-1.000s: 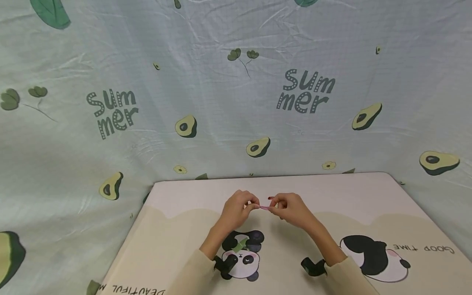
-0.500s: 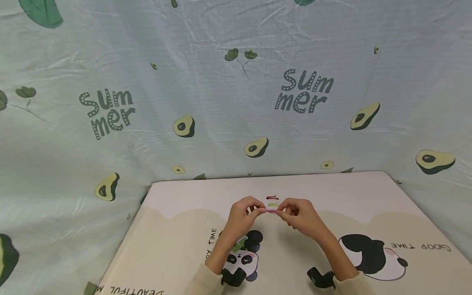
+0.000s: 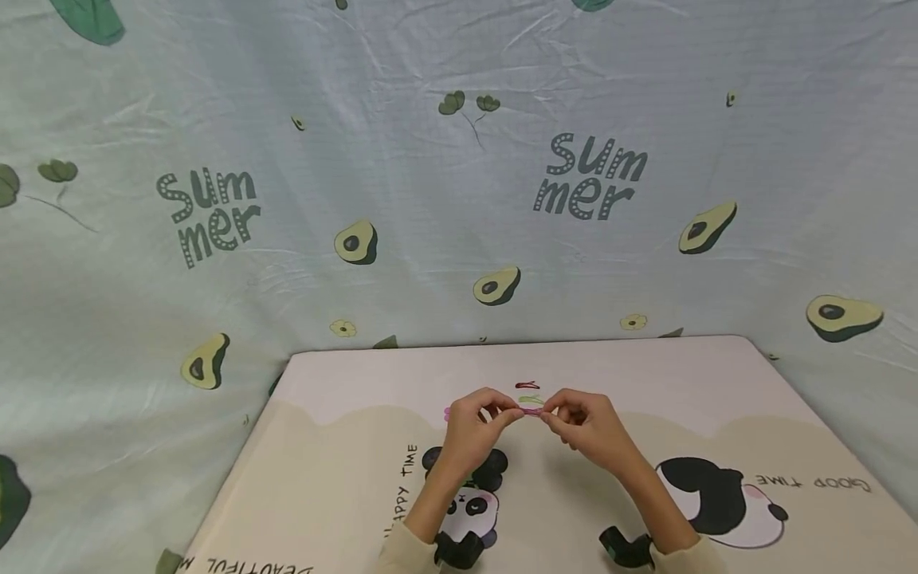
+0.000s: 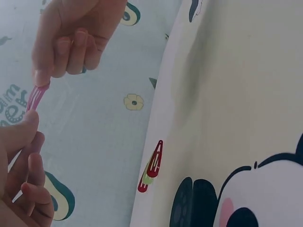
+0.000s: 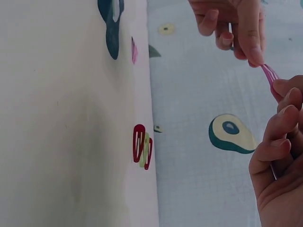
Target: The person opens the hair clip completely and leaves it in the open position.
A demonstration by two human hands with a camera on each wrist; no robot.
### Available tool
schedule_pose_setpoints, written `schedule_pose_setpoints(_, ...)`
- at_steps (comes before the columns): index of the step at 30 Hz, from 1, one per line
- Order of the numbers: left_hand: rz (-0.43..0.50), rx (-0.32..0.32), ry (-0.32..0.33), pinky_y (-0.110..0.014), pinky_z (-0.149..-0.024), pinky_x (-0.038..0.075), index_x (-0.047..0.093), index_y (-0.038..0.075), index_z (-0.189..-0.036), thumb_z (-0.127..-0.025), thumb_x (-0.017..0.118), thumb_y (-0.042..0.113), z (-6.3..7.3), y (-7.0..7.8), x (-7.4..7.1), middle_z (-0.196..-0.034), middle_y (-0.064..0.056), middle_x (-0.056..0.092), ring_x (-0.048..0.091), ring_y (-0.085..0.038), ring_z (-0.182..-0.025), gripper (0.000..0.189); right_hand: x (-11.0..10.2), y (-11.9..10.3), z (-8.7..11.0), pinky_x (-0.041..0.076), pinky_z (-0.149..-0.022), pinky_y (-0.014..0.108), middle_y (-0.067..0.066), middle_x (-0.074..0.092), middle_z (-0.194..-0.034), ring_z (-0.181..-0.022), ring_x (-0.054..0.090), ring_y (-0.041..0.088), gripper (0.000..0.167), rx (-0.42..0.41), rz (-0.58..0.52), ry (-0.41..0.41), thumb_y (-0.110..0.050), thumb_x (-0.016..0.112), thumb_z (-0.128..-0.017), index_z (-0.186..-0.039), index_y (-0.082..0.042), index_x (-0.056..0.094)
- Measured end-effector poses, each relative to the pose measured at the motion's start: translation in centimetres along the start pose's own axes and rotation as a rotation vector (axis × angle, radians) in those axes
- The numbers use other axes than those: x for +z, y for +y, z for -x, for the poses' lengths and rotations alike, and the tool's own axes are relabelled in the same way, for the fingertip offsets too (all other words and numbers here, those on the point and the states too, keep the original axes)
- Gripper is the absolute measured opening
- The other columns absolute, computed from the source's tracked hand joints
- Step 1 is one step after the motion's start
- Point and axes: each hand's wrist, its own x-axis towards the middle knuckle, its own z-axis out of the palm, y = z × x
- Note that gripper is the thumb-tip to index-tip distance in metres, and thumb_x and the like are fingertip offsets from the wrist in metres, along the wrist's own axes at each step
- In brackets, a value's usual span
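A pink snap hair clip (image 3: 531, 411) spans the small gap between my two hands over the table. Thumb and fingertips of my left hand (image 3: 476, 429) pinch one end of it; those of my right hand (image 3: 590, 430) pinch the other. In the left wrist view the hair clip (image 4: 36, 98) shows slim, parallel bars. Just beyond the hands on the table lie a green hair clip (image 5: 145, 150) and two red ones, the larger-looking red clip (image 5: 138, 143) on one side of it.
Another pink piece (image 5: 134, 50) lies on the table, partly behind my left hand in the head view. The table (image 3: 344, 478) carries printed pandas and lettering. Behind its far edge hangs a cloth (image 3: 416, 175) with avocado prints.
Both hands have shifted slightly right and toward me, still pinching the pink hair clip. The green and red clips behind them show more, and a pink piece appears beside the left hand.
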Motion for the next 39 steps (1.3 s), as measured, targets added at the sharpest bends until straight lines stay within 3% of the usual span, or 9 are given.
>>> schedule_pose_setpoints(6, -0.022, 0.044, 0.007, -0.020, -0.066, 0.050, 0.080, 0.016, -0.094, -0.091, 0.080, 0.020, 0.2, 0.1, -0.3, -0.086, 0.004, 0.075, 0.059, -0.003, -0.077, 0.005, 0.2, 0.2, 0.1, 0.040, -0.042, 0.024, -0.004, 0.055, -0.061, -0.049, 0.044, 0.001, 0.004, -0.017, 0.021, 0.031, -0.007, 0.075, -0.093, -0.095, -0.008, 0.071)
schedule_pose_setpoints(16, 0.000, 0.022, 0.014, -0.020, -0.066, 0.049, 0.081, 0.018, -0.093, -0.090, 0.081, 0.024, 0.4, 0.2, -0.6, -0.084, 0.005, 0.074, 0.059, -0.002, -0.076, 0.006, 0.4, -0.2, 0.1, 0.039, -0.042, 0.023, -0.004, 0.056, -0.060, -0.049, 0.044, 0.000, 0.010, -0.055, 0.030, 0.050, -0.004, 0.076, -0.091, -0.094, -0.012, 0.072)
schedule_pose_setpoints(25, -0.024, 0.054, 0.036, -0.019, -0.064, 0.048, 0.082, 0.019, -0.094, -0.090, 0.081, 0.025, 0.5, 0.2, -0.9, -0.082, 0.006, 0.073, 0.059, -0.001, -0.075, 0.007, 0.6, -0.4, -0.2, 0.038, -0.042, 0.023, -0.005, 0.055, -0.060, -0.049, 0.044, 0.000, 0.010, -0.052, 0.030, 0.054, -0.005, 0.078, -0.090, -0.093, -0.012, 0.072)
schedule_pose_setpoints(34, -0.070, 0.156, 0.073, -0.021, -0.060, 0.049, 0.082, 0.014, -0.090, -0.089, 0.082, 0.022, 0.6, 0.6, -1.2, -0.078, 0.005, 0.073, 0.059, -0.001, -0.071, 0.007, 0.9, -0.8, 0.0, 0.037, -0.043, 0.022, -0.004, 0.055, -0.059, -0.050, 0.044, 0.000, 0.008, -0.053, 0.067, 0.080, -0.008, 0.079, -0.090, -0.092, -0.012, 0.073)
schedule_pose_setpoints(39, -0.038, 0.177, 0.090, -0.019, -0.060, 0.047, 0.081, 0.012, -0.090, -0.090, 0.082, 0.023, 0.5, 0.7, -1.5, -0.080, 0.003, 0.073, 0.059, -0.003, -0.072, 0.011, 1.0, -1.2, 0.0, 0.037, -0.043, 0.022, -0.004, 0.056, -0.060, -0.051, 0.045, 0.000, 0.007, -0.038, 0.057, 0.072, -0.011, 0.079, -0.090, -0.092, -0.012, 0.073)
